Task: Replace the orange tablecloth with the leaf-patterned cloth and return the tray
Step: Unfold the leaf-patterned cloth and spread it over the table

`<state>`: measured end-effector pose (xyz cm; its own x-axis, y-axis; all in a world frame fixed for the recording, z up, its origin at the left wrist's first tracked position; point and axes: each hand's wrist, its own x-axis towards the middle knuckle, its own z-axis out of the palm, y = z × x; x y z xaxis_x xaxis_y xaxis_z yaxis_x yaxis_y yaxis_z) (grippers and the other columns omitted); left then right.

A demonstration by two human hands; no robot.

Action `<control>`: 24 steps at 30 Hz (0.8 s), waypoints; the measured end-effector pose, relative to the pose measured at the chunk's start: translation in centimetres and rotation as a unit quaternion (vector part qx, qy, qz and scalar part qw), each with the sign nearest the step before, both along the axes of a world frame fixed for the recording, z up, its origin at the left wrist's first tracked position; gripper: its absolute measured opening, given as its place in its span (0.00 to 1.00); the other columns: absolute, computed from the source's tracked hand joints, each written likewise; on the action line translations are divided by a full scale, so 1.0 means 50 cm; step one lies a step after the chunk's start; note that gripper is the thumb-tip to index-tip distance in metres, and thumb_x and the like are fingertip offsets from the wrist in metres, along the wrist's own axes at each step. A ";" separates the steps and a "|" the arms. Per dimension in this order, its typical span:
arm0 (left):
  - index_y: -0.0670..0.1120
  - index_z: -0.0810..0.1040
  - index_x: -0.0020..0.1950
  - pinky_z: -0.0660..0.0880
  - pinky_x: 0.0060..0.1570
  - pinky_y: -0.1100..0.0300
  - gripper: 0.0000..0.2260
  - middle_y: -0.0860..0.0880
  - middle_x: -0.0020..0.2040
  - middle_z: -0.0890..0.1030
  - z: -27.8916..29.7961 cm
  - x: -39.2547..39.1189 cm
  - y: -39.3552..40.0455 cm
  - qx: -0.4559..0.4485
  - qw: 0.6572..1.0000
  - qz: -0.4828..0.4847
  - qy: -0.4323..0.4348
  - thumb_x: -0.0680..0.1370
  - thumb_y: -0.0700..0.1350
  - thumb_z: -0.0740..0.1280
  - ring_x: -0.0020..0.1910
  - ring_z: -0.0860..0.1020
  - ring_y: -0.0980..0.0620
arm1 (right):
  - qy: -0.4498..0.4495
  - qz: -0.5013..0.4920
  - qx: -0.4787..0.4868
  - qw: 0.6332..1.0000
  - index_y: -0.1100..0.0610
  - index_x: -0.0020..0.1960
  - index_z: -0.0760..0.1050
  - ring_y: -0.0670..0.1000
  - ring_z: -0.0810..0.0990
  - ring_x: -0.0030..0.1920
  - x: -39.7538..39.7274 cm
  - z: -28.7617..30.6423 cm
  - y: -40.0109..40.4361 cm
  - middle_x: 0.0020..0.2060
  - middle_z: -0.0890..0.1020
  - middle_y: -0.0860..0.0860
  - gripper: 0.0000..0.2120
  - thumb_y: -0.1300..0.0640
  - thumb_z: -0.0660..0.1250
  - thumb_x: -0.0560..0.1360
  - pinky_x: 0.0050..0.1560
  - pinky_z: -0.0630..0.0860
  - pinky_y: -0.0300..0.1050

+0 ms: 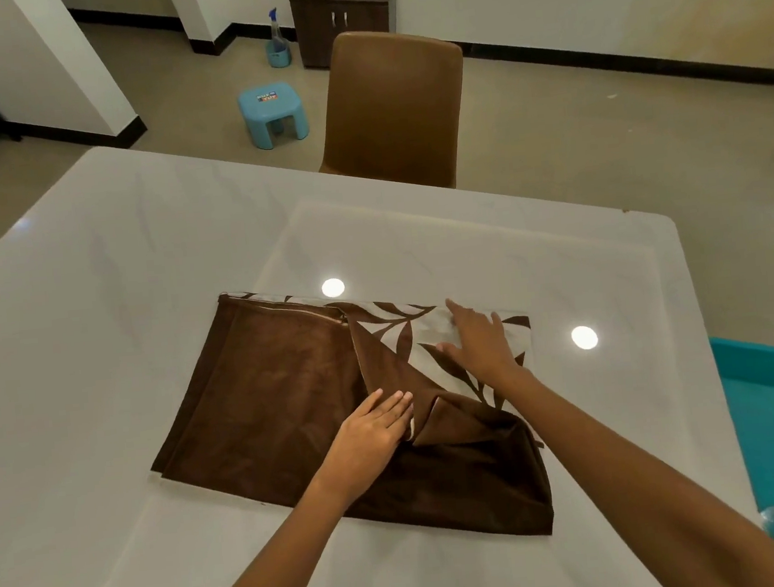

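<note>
Flatly, both hands, left (370,428) and right (478,339), press the leaf-patterned cloth (291,395).

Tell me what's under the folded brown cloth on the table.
The leaf-patterned cloth shows under the brown layer, exposed where the right hand rests. Beneath lies the white table. Anything else under the folds is covered.

Warm, moderately dim indoor lighting from overhead: two round ceiling lamps appear as bright specular glare spots (332,287) on the glossy white table (95,295). Shadows under the forearms are soft and faint, and a paler reflected rectangle lies across the tabletop's far half. Wide-angle distortion bows the table edges and floor lines outward, and detail softens at the lower right corner.
</note>
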<state>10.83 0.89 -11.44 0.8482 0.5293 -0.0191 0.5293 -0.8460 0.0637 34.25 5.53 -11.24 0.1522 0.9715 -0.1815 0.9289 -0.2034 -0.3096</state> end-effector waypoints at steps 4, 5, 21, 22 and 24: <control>0.46 0.69 0.71 0.41 0.72 0.48 0.24 0.48 0.74 0.65 0.007 -0.043 -0.008 -0.060 0.998 -0.014 0.020 0.77 0.54 0.60 0.74 0.60 0.53 | -0.071 0.175 0.056 0.980 0.49 0.74 0.59 0.54 0.55 0.75 0.000 -0.015 -0.019 0.75 0.60 0.54 0.26 0.51 0.61 0.78 0.73 0.46 0.56; 0.45 0.66 0.73 0.40 0.73 0.49 0.27 0.49 0.75 0.60 0.016 -0.045 -0.008 -0.080 0.997 0.012 -0.022 0.76 0.56 0.57 0.76 0.55 0.54 | -0.074 0.219 0.055 0.971 0.49 0.75 0.58 0.54 0.51 0.76 0.001 -0.024 -0.025 0.76 0.56 0.54 0.25 0.50 0.59 0.79 0.72 0.44 0.56; 0.47 0.53 0.78 0.52 0.73 0.51 0.29 0.46 0.78 0.54 -0.088 0.083 -0.002 -0.100 0.948 0.293 -0.075 0.80 0.57 0.51 0.76 0.53 0.49 | -0.023 0.178 0.055 0.982 0.42 0.76 0.48 0.45 0.41 0.76 0.001 -0.095 -0.062 0.76 0.47 0.44 0.26 0.41 0.39 0.79 0.74 0.40 0.48; 0.48 0.53 0.78 0.52 0.73 0.51 0.29 0.47 0.78 0.54 -0.089 0.071 -0.001 -0.094 0.952 0.283 -0.072 0.79 0.57 0.51 0.76 0.53 0.49 | -0.022 0.169 0.057 0.984 0.42 0.76 0.47 0.45 0.41 0.76 0.002 -0.096 -0.062 0.76 0.47 0.43 0.25 0.41 0.40 0.79 0.74 0.40 0.48; 0.49 0.52 0.78 0.52 0.74 0.52 0.28 0.47 0.78 0.54 -0.093 0.048 0.001 -0.088 0.957 0.268 -0.064 0.79 0.56 0.51 0.76 0.54 0.50 | -0.020 0.149 0.069 0.986 0.42 0.76 0.48 0.46 0.43 0.76 0.004 -0.099 -0.060 0.76 0.48 0.44 0.25 0.41 0.41 0.80 0.74 0.42 0.48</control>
<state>13.22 0.93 -16.07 0.4576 0.8871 -0.0613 0.8623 -0.4258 0.2742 34.44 2.54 -16.18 -0.1401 0.9892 -0.0431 0.9527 0.1228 -0.2779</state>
